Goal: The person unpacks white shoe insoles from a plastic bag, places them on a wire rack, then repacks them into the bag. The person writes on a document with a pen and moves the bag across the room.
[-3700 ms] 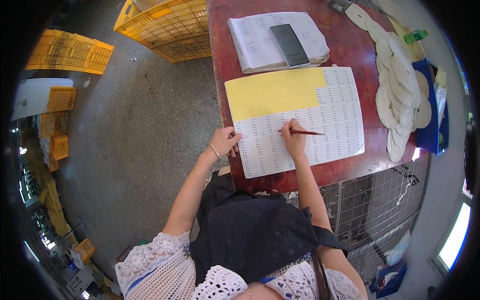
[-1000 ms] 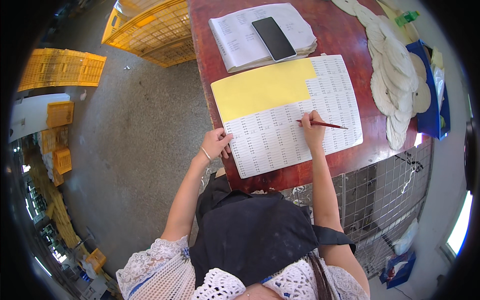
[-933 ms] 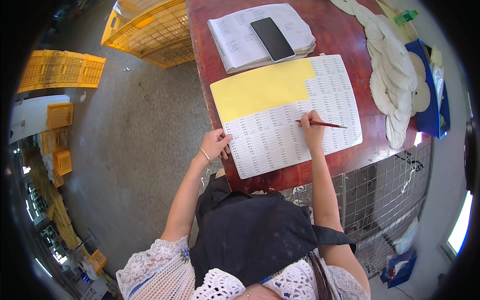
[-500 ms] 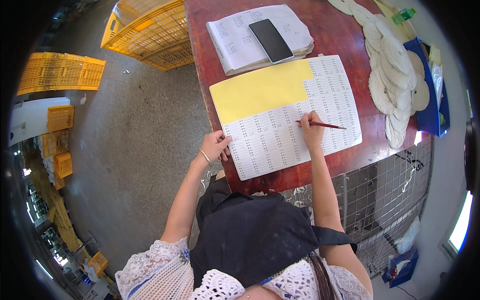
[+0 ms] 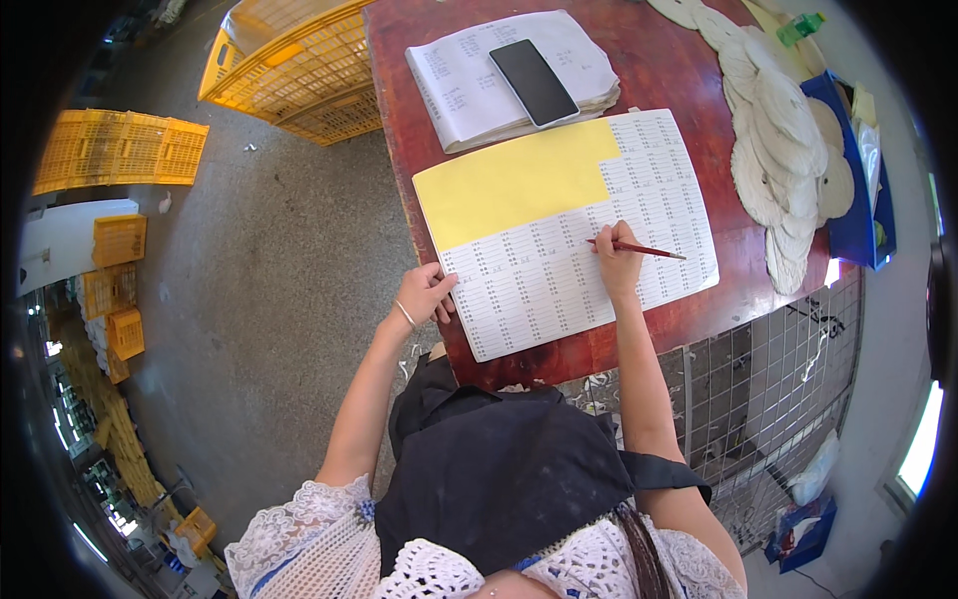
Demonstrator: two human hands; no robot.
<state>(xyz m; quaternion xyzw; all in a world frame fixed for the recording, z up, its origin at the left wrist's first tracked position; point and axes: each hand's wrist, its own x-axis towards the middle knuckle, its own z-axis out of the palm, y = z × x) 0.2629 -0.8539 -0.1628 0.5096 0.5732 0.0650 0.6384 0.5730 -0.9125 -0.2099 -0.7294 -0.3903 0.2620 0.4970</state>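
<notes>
A person sits at a dark red table (image 5: 659, 60), seen from above. The right hand (image 5: 619, 262) is closed around a red pen (image 5: 639, 249), its tip touching a large white sheet (image 5: 589, 260) printed with rows of small entries. The pen lies nearly level, pointing away to the right. The sheet lies flat near the table's front edge, and a yellow sheet (image 5: 514, 185) covers its upper left part. The left hand (image 5: 424, 295) rests at the table's left edge with fingers loosely curled, touching the lower left corner of the white sheet and holding nothing; a thin bracelet circles its wrist.

Further back on the table lies a stack of written papers (image 5: 469, 80) with a black phone (image 5: 534, 82) face up on top. Along the right side runs a row of overlapping white cloth discs (image 5: 778, 150), with a blue tray (image 5: 858, 200) just beyond them. A wire grid panel (image 5: 768, 379) stands below the table's right end. Yellow plastic crates (image 5: 299, 60) sit on the grey concrete floor (image 5: 269, 299) to the left.
</notes>
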